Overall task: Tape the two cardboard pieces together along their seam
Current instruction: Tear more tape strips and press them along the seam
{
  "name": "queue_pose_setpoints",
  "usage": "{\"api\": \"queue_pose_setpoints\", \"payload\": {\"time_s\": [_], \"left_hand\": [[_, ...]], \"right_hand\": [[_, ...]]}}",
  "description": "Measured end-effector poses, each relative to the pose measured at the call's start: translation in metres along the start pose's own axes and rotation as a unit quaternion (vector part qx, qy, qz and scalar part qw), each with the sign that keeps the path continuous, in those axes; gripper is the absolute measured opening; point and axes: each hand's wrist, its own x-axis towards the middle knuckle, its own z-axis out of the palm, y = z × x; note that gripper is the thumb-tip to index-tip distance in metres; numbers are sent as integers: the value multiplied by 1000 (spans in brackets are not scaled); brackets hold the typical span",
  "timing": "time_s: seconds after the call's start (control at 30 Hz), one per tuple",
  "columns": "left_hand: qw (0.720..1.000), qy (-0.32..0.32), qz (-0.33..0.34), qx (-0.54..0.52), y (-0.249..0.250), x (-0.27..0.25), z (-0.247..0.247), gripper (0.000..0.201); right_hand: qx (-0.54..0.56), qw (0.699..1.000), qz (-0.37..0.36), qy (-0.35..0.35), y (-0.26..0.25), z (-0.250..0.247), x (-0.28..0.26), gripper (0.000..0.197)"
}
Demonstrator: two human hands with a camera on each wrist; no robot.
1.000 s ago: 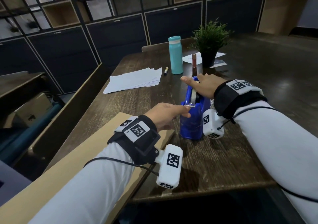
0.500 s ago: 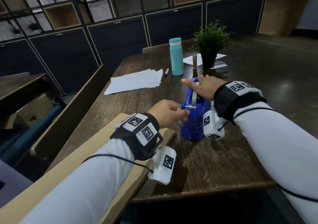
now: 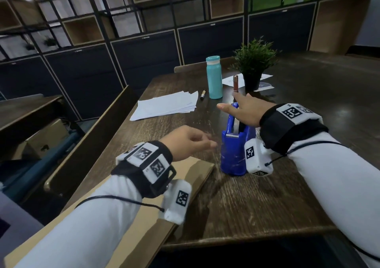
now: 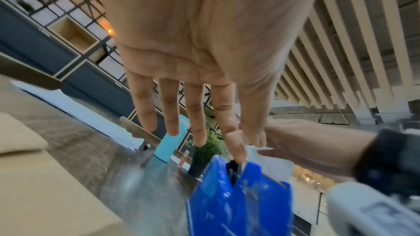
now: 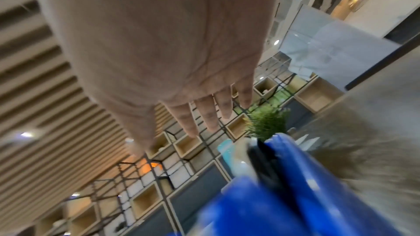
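A blue tape dispenser [image 3: 233,154] stands on the dark wooden table. My right hand [image 3: 236,107] lies over its top with straight fingers [image 5: 204,114] that curl round nothing. My left hand [image 3: 207,144] hovers just left of the dispenser's cutter. In the left wrist view its thumb and forefinger [image 4: 240,135] pinch together above the dispenser [image 4: 238,200], on what looks like the end of the clear tape, while the other fingers stay straight. The tape itself is hard to make out. Brown cardboard [image 3: 191,169] lies under my left forearm at the table's near left corner.
Behind the dispenser stand a teal bottle [image 3: 214,78], a small potted plant [image 3: 254,62] and a brown tube [image 3: 235,83]. A stack of white paper [image 3: 164,105] and a marker [image 3: 203,94] lie at the back left. A wooden board leans along the table's left side.
My left hand has drawn back to the left, away from the dispenser's cutter where it was pinching. The right hand stays on top of the dispenser.
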Motion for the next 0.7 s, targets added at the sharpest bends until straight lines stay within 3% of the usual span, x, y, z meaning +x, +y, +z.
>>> {"api": "queue_pose_setpoints", "payload": {"time_s": [0.1,0.2,0.4,0.6,0.7], "left_hand": [[999,52,3,-6,-20,-12,-16,22],[995,97,3,-28,-36,-24,-28,17],[986,157,5,-51,-54,-46,-44,17],[986,153,0,-67,-74,-56,-49,11],[984,163,5,-67,-82,-58,-47,12]], "right_hand": [[-17,995,-81,53,-22,-7,-7,50],[1,987,-149,60,-47,-6,-13,26],[120,971,-207,-22,-84,15,-18,22],[234,949,-213,-9,-107,39,-14,16],[241,947,-212,7,-117,48,-12,11]]}}
